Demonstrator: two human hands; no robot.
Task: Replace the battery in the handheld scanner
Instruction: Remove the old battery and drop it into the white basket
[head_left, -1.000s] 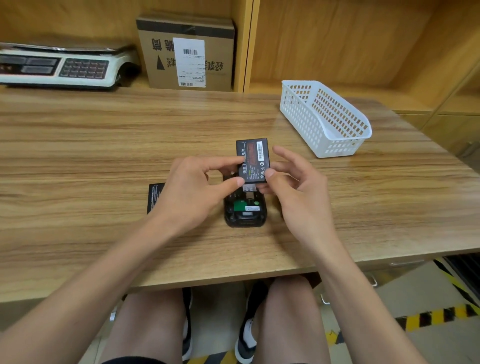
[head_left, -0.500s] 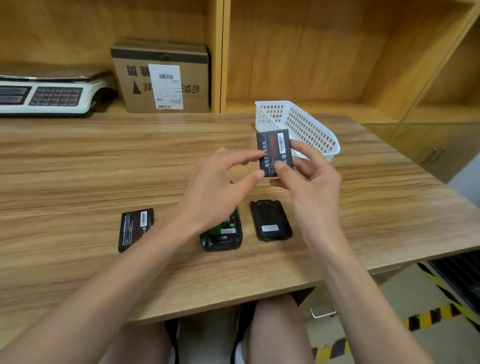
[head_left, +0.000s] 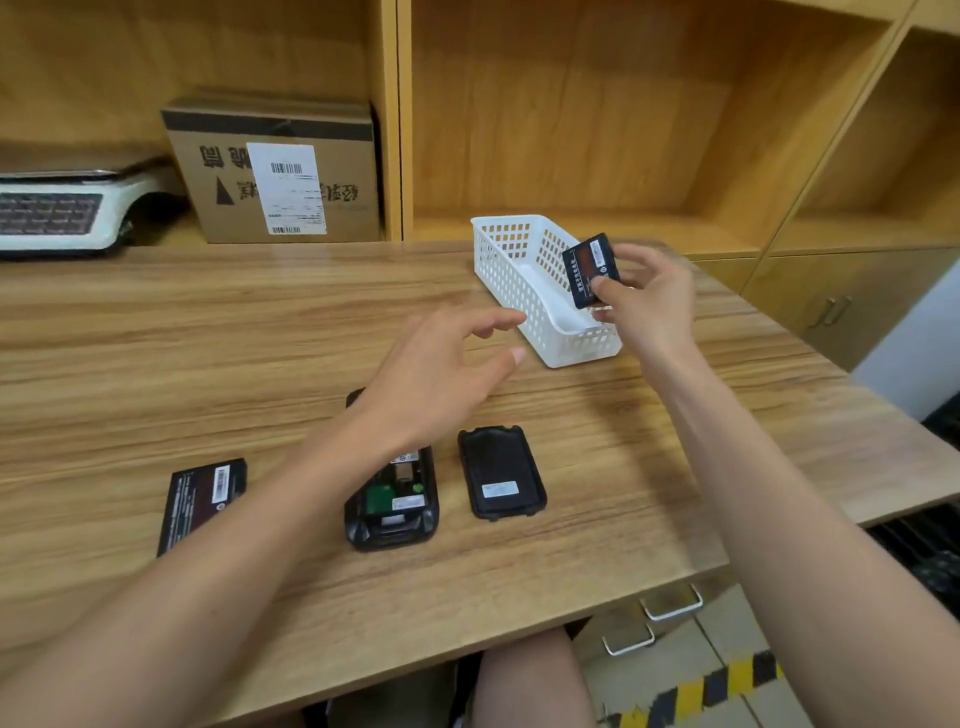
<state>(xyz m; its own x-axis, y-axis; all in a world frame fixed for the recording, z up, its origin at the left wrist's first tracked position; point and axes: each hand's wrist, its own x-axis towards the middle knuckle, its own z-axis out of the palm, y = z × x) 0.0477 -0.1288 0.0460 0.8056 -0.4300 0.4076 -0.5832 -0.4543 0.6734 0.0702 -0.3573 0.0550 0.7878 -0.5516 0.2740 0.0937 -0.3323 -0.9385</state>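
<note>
The black handheld scanner lies face down on the wooden table, its battery bay uncovered and showing a green board. Its black back cover rests just to the right. A second black battery lies flat to the left. My right hand grips a black battery with a red label, held above the white basket. My left hand hovers over the scanner's upper half with its fingers spread and nothing in them.
A cardboard box and a white weighing scale sit on the shelf at the back left. Wooden shelving and cabinets run along the back and right. The table's front edge is near my legs.
My right hand carried the battery up and right, from above the scanner to over the basket. My left hand let go of it and now hovers open.
</note>
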